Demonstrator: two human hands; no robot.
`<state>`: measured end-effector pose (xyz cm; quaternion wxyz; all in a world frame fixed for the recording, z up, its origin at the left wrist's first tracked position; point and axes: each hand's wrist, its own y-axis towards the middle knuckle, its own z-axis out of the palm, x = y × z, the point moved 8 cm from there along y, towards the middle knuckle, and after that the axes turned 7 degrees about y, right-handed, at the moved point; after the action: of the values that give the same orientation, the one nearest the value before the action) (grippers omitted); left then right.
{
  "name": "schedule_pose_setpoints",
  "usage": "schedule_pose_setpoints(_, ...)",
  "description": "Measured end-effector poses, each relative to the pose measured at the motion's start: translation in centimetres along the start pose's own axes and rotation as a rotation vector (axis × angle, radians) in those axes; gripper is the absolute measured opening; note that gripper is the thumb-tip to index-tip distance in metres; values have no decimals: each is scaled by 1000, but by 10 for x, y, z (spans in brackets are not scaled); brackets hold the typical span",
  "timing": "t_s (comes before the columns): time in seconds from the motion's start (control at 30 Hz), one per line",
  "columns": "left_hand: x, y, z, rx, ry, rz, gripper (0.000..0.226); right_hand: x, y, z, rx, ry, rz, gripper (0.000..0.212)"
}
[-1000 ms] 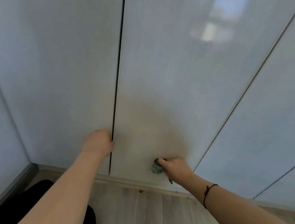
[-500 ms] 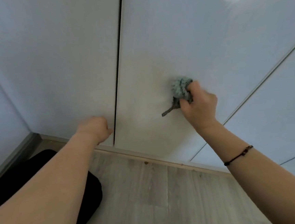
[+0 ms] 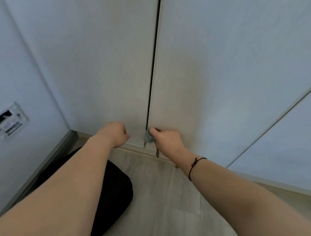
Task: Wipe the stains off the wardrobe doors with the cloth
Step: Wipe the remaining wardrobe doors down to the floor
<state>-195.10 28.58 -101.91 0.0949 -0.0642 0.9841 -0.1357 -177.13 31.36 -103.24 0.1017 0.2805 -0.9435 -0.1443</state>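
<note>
wardrobe doors (image 3: pixel 222 74): two pale panels, dark gap between. left grip (image 3: pixel 114 133): clenched on nothing at the left door's foot, i judge to brace me. right grip (image 3: pixel 169 141): grasping the bunched cloth (image 3: pixel 149 138), pressed low beside the gap for wiping.

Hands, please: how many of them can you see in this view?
2. The left hand is curled low by the left door; the right hand grips the cloth beside the door gap.

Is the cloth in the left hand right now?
No, the right hand grips the bunched cloth low against the wardrobe doors; the left hand holds nothing visible.
</note>
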Motion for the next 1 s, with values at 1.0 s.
schedule_pose_setpoints(1.0,30,24,13,-74,-86,77,38,-19,-32,87,491,-88,53,43)
